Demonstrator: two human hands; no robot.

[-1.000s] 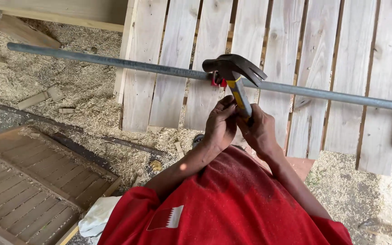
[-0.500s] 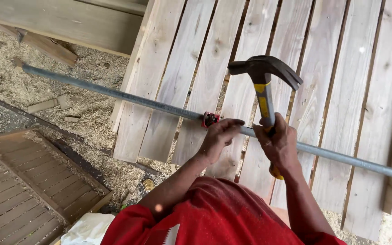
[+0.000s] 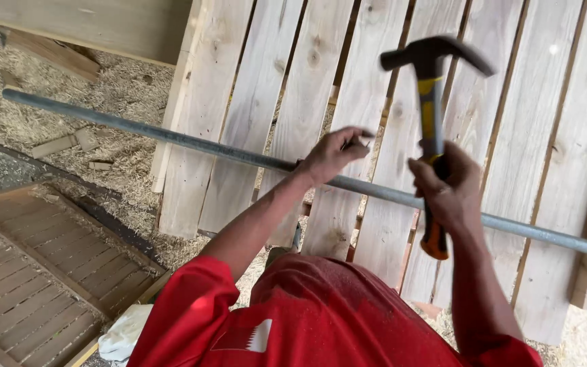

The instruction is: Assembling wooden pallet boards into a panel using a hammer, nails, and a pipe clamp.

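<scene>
sawdust-strewn pallet workshop

Sawdust floor: slatted pallet, wood scraps.

Sawdust-strewn floor, slatted wooden panel lying at left, daylight

The hammer is blurred at its head, so the shape of its claw is unclear, and the middle of its handle is hidden inside the right hand. Left of the hammer, the left hand pinches something too small to identify. The metal pipe passes behind both hands and runs off the right edge. The wooden pallet behind the hammer is cut off at the top.
</scene>
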